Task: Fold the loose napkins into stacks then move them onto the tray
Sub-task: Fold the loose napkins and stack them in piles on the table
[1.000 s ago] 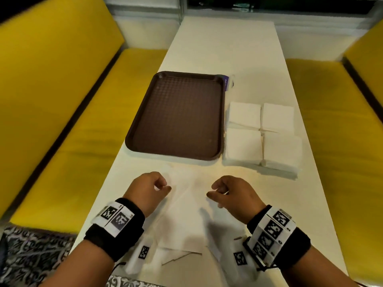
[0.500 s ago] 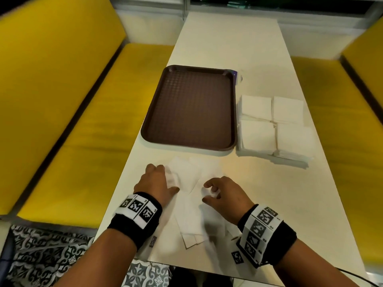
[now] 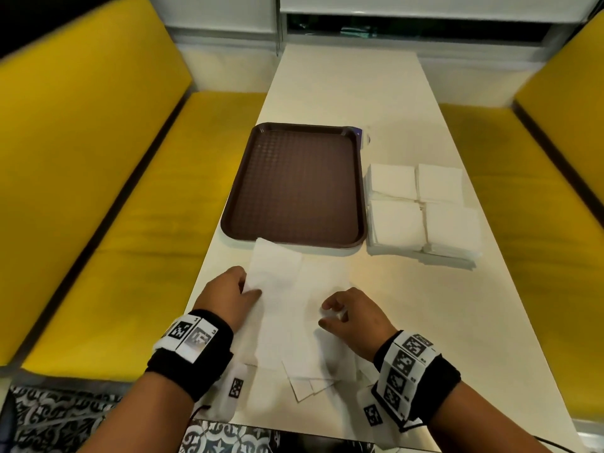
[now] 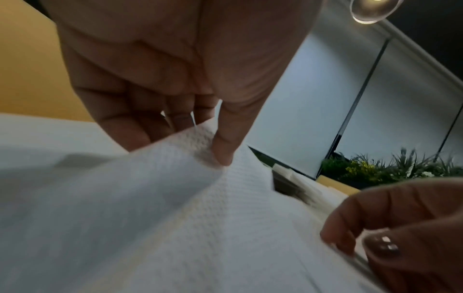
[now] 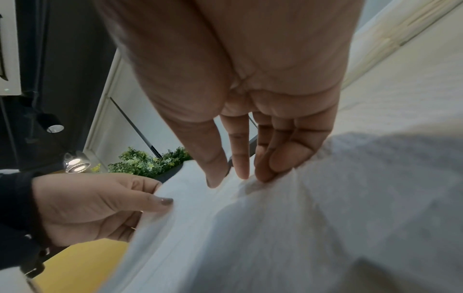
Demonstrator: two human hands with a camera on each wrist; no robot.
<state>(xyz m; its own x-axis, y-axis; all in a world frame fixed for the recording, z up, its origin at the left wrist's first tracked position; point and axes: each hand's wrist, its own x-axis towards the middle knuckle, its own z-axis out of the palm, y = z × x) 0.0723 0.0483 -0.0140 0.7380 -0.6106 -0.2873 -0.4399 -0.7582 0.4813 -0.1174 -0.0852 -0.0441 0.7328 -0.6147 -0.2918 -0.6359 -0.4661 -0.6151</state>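
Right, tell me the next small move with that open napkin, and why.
Probably fold it: the left hand pinches the napkin at its left edge and the right hand pinches its right side, while it lies spread open on the table, its far corner touching the empty tray. Bringing one edge over the other would start matching it to the folded stacks beside the tray.

White napkins [image 3: 287,308]; brown waffle-textured tray [image 3: 295,183]; yellow benches [image 3: 98,191].
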